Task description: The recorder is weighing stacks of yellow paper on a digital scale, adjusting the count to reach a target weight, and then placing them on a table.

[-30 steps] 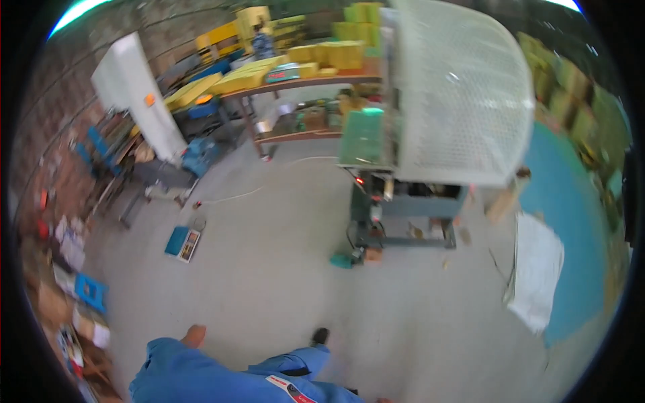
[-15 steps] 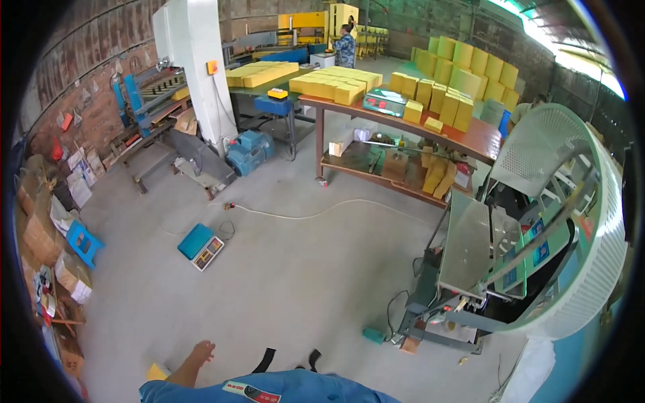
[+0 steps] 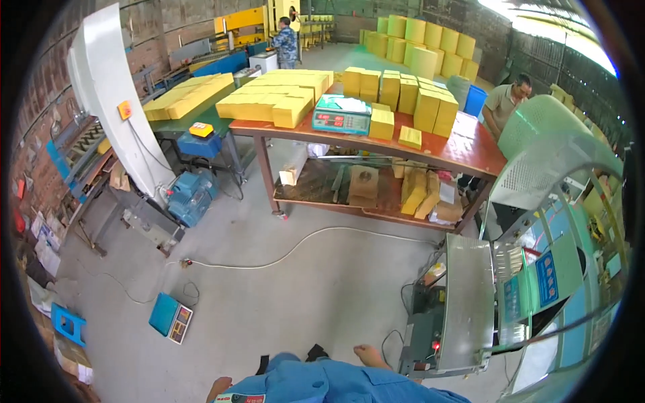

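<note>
My left hand [image 3: 220,387] hangs low at the bottom edge beside my blue jacket [image 3: 322,381], partly cut off, so its fingers do not show clearly. On the other side my right hand [image 3: 368,354] is curled closed at hip height, with nothing visible in it. It is nearest to a grey machine [image 3: 463,302] with a flat metal top, but apart from it. A teal scale [image 3: 170,317] lies on the floor ahead to the left. Farther off, a red-brown table [image 3: 480,144] carries yellow paper stacks [image 3: 269,101] and a second teal scale [image 3: 342,114].
A pale cable [image 3: 289,252] crosses the grey floor. At left stand a white post [image 3: 111,94], a blue motor [image 3: 193,197] and a blue stool [image 3: 68,325]. A green perforated guard [image 3: 537,148] rises at right. One person [image 3: 507,104] is beyond the table's right end, another [image 3: 285,44] farther back.
The table and its stacks look larger and closer as my view moves forward. My right hand has come into view, while my left hand has dropped back toward the lower edge.
</note>
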Motion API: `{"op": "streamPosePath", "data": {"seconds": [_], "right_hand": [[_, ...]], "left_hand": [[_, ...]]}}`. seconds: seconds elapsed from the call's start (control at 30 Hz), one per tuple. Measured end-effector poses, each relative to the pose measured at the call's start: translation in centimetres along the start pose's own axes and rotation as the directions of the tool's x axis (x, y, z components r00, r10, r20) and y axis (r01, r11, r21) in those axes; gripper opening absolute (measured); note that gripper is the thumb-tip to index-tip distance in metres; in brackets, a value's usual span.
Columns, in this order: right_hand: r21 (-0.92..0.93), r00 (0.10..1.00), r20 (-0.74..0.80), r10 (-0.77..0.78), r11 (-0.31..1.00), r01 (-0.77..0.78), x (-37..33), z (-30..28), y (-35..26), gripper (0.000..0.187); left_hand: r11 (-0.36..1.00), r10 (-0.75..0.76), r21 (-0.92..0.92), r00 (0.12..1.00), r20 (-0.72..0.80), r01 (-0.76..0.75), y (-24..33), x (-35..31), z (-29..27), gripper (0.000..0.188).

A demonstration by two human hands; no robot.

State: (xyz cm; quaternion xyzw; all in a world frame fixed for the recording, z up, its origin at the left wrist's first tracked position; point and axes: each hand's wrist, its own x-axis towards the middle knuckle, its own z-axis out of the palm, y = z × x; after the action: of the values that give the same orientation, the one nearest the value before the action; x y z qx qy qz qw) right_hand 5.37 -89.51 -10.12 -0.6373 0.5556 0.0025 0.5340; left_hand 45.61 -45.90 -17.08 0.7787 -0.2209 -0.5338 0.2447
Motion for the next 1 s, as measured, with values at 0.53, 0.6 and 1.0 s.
{"op": "streamPosePath", "data": {"seconds": [0.53,0.6,1.0], "right_hand": [[0.212,0.891,-0.453,-0.011,0.97,0.12,31.2,-20.1,-25.1,0.033],[0.227,0.797,-0.598,-0.081,0.937,0.265,32.9,-24.6,-26.5,0.032],[-0.561,0.306,-0.713,-0.631,0.775,0.291,43.9,-50.9,-42.4,0.044]], "left_hand": [[0.832,0.503,-0.181,0.85,-0.155,-0.525,65.5,36.9,-25.1,0.045],[0.808,0.532,-0.165,0.821,-0.208,-0.565,76.7,38.7,-25.8,0.055],[0.695,0.68,-0.115,0.701,-0.212,-0.709,104.9,52.8,-27.8,0.078]]}}
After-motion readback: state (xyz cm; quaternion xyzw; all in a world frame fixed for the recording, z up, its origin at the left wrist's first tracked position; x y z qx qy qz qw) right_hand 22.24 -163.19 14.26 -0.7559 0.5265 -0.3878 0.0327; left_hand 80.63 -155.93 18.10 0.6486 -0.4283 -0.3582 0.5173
